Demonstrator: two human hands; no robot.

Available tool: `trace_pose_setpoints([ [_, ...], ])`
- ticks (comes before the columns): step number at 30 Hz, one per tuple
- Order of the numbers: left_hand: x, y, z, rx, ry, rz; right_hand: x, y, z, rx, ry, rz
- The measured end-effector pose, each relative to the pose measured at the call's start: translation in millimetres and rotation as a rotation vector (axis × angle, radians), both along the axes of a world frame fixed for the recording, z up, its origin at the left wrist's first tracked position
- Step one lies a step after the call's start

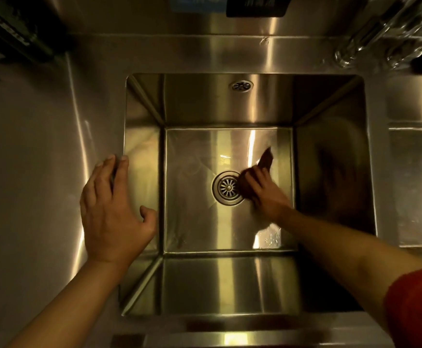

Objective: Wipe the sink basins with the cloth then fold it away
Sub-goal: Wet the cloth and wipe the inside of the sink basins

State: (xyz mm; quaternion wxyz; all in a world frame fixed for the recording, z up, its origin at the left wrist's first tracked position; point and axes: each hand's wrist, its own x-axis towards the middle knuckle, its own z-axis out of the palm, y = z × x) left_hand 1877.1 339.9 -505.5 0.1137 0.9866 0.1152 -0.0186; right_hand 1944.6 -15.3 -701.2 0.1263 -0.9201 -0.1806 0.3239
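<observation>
A deep square steel sink basin point(230, 114) fills the middle of the head view, with a round drain strainer point(226, 187) in its floor. My right hand point(266, 194) is down on the basin floor just right of the drain and grips a dark brown cloth point(265, 159), which is blurred; a corner of it sticks up toward the back. My left hand point(112, 209) rests flat with fingers spread on the basin's left rim, holding nothing.
A second basin point(411, 187) shows partly at the right edge. Steel counter point(41, 172) lies to the left. An overflow grille point(242, 85) sits on the back wall. Clear glassware point(370, 38) lies at the top right, dark items point(9, 33) at the top left.
</observation>
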Motion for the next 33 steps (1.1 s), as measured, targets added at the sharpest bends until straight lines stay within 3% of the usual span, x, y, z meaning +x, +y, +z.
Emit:
trace_pose_setpoints([
  [3, 0.6, -0.7, 0.7, -0.007, -0.011, 0.005, -76.5, -31.7, 4.3, -0.023, 0.075, 0.34],
  [6, 1.1, -3.1, 1.7, -0.012, -0.01, 0.005, -94.7, -35.9, 6.9, -0.1, 0.17, 0.469],
  [10, -0.2, 2.4, -3.2, -0.004, -0.024, -0.009, -96.2, -13.8, 13.2, -0.224, 0.217, 0.317],
  [15, 1.0, 3.9, -10.6, 0.008, -0.038, -0.003, -49.4, -20.3, 12.3, -0.274, 0.093, 0.067],
  [21, -2.4, 7.0, -16.0, 0.006, -0.068, -0.006, 57.7, -26.2, 15.0, -0.371, 0.019, 0.028],
  [25, -1.0, 7.2, -15.4, 0.002, -0.071, -0.015, 99.4, -20.0, 18.9, -0.468, 0.073, 0.006],
  [29, -1.3, 3.8, -10.9, -0.009, -0.071, 0.002, 38.5, -22.0, 20.1, -0.45, 0.079, 0.188],
  [33, -1.0, 2.0, -7.6, -0.018, -0.082, -0.002, -37.9, -18.1, 14.5, -0.355, 0.091, 0.562],
])
